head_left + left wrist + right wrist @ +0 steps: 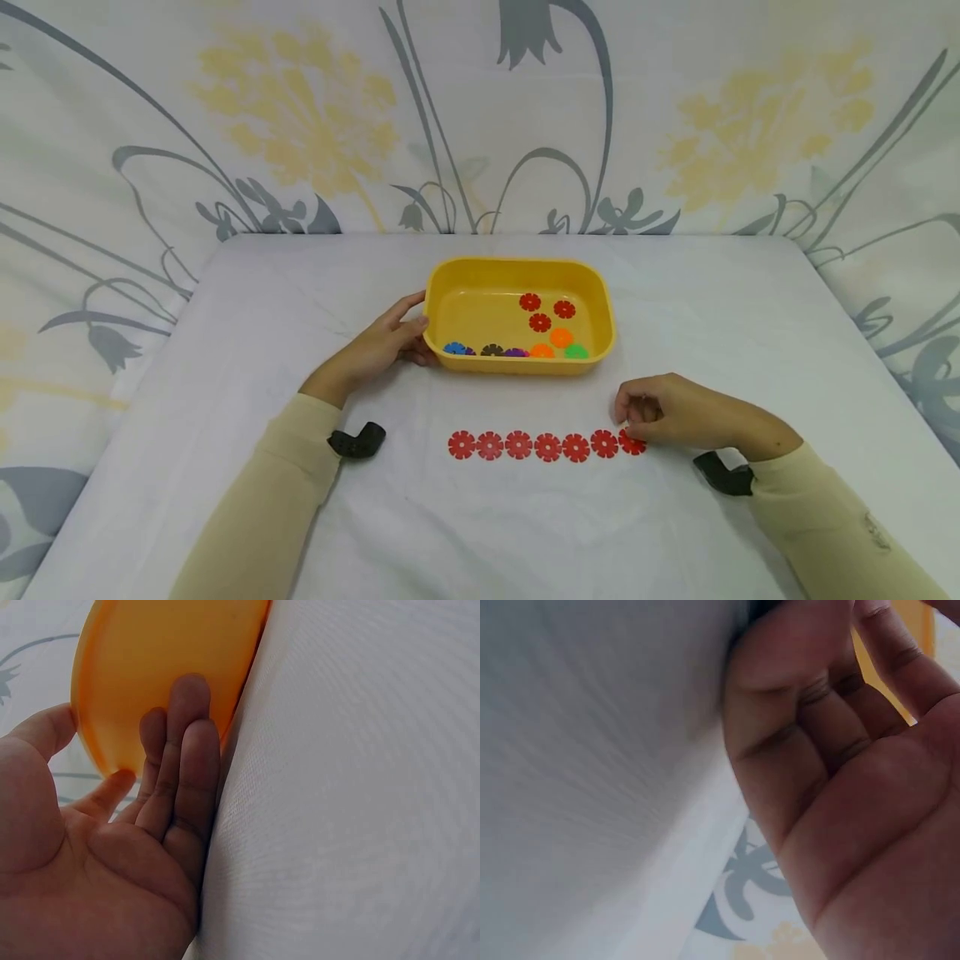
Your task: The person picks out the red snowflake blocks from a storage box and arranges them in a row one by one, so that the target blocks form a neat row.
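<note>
A yellow tray (517, 367) stands in the middle of the table, with my left hand (378, 346) holding its left end. In the left wrist view, the left hand (120, 817) has its thumb and a finger at the rim of the tray (142, 652), other fingers along the side wall. Below the tray lies a level row of several red notched discs (518, 445). At the row's right end, my right hand (678, 411) pinches a red disc (632, 443), partly covered by the fingertips. Curled fingers of the right hand (840, 750) hide that disc in the right wrist view.
Inside the tray are red discs (540, 322), orange discs (561, 337), a green disc (576, 352), a blue disc (454, 348) and some dark and purple ones. White cloth (450, 533) covers the table. Behind hangs floral fabric (480, 108).
</note>
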Available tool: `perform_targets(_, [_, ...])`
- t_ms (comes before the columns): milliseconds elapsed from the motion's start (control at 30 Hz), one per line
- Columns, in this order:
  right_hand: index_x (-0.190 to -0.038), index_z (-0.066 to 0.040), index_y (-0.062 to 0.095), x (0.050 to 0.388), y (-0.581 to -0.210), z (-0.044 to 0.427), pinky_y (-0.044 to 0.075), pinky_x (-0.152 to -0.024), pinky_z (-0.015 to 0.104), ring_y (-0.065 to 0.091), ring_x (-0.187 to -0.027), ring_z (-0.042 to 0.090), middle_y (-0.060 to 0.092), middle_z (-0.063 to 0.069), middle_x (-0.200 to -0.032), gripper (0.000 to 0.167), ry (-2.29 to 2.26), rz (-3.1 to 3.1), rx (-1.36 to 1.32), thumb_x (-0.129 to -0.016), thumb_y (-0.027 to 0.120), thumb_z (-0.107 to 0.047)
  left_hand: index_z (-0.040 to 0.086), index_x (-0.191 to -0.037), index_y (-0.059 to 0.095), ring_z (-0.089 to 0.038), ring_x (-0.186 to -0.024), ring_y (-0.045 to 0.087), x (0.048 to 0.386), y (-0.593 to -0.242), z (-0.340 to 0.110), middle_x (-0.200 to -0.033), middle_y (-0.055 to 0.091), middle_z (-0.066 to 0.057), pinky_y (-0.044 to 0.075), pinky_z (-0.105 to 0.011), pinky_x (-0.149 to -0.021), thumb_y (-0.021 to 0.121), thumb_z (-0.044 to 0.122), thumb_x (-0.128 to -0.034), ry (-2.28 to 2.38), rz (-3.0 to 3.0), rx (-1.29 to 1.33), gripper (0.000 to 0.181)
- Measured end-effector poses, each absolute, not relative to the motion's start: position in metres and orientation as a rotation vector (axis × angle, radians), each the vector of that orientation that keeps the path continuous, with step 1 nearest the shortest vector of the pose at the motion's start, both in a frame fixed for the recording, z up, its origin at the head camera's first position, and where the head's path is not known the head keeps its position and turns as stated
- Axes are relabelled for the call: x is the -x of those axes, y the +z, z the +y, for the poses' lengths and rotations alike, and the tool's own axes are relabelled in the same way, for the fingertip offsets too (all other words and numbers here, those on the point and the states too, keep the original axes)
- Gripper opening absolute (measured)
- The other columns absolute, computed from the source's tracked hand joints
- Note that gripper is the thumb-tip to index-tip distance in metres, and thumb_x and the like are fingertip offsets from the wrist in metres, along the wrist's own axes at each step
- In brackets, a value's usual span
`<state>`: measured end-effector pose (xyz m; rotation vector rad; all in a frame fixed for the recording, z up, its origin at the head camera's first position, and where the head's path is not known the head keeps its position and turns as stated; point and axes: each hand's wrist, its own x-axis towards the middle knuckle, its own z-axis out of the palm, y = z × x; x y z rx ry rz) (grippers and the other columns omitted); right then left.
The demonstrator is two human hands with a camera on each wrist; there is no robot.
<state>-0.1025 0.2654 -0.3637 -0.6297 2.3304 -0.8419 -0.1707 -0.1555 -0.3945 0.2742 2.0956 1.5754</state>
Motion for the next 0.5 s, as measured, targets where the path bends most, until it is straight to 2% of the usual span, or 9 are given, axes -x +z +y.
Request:
perform_targets(133, [-0.095, -0.018, 0.065, 0.108, -0.349, 0.265, 0.049, -0.065, 0.019, 0.054, -0.075, 0.009, 0.055, -0.005, -0.077, 0.011, -0.866, 2.437, 0.682, -0.090, 0.075, -0.018, 0.032, -0.160, 0.017, -0.025, -0.096, 0.069, 0.171, -0.393, -0.154, -0.105, 0.071, -0.015, 0.056, -0.032, -0.091, 0.041, 0.041, -0.1077, 1.550, 2.114, -0.266, 0.058])
perform_targets(267, [-0.095, -0.016, 0.066, 0.121, -0.327, 0.253, 0.050, -0.066, 0.020, 0.055, -0.075, 0.010, 0.058, -0.006, -0.079, 0.009, -0.900, 2.582, 0.780, -0.091, 0.074, -0.013, 0.032, -0.160, 0.017, -0.025, -0.096, 0.069, 0.171, -0.392, -0.154, -0.105, 0.071, -0.016, 0.057, -0.032, -0.091, 0.041, 0.040, -0.1077, 1.553, 2.110, -0.255, 0.058])
perform_targets(500, [-0.098, -0.012, 0.067, 0.157, -0.310, 0.223, 0.053, -0.071, 0.021, 0.057, -0.081, 0.017, 0.064, 0.000, -0.086, 0.007, -0.927, 2.669, 0.835, -0.093, 0.071, -0.013, 0.031, -0.160, 0.018, -0.024, -0.096, 0.069, 0.169, -0.392, -0.153, -0.106, 0.071, -0.015, 0.057, -0.032, -0.091, 0.041, 0.038, -0.1079, 1.572, 2.102, -0.243, 0.057])
